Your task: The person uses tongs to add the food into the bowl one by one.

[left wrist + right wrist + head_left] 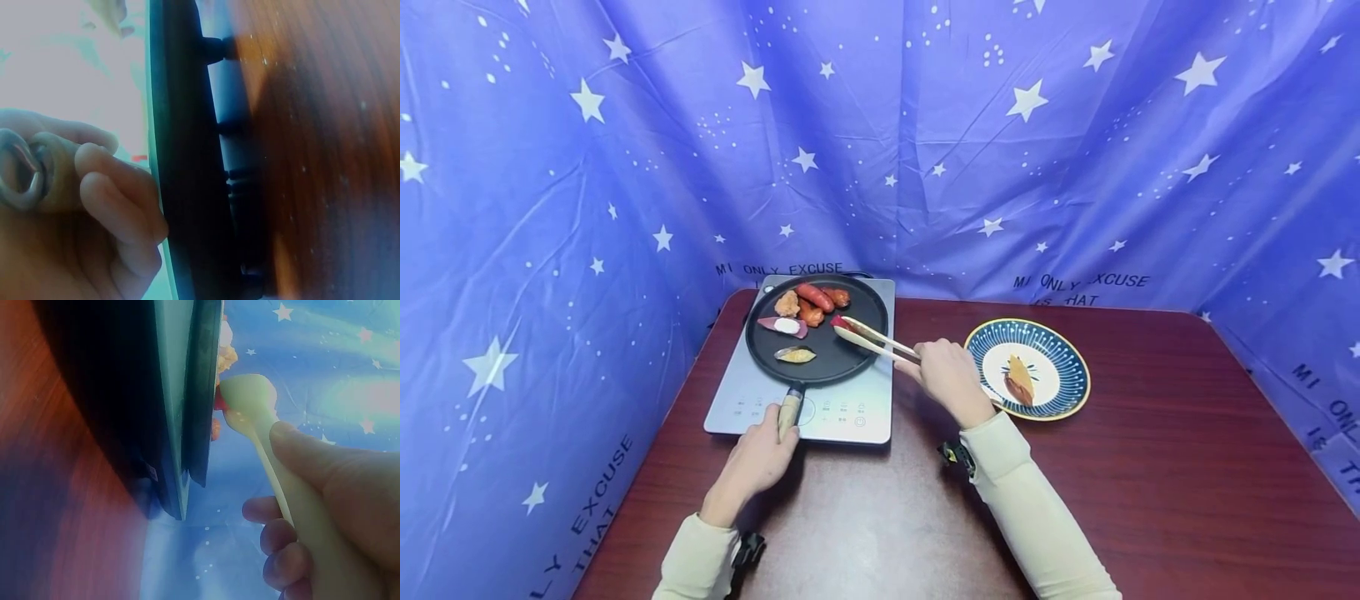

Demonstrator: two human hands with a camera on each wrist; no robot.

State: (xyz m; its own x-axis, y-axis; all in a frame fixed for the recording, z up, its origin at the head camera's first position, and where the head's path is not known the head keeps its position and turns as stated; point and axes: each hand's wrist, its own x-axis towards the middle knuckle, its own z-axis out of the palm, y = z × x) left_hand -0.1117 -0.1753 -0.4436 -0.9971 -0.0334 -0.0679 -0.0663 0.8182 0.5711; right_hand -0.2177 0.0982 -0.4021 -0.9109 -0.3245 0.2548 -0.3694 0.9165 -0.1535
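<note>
Head view: 1 left hand (758,457) is gripping the handle (789,414) of 1 black pan (842,362), which is sitting on 1 cooker (872,400). 1 right hand (951,375) is grasping 1 pair of tongs (856,337), with 1 red piece (839,322) showing at their tips over the pan's right half. 6 other food pieces (811,313) are lying in the pan. 1 plate (1075,379) is holding brownish food (1019,379).

Left wrist view: the left hand's fingers are curling round the handle; 1 metal ring (25,199) is showing at its end.

Right wrist view: the right thumb and fingers are clasping the tongs.
</note>
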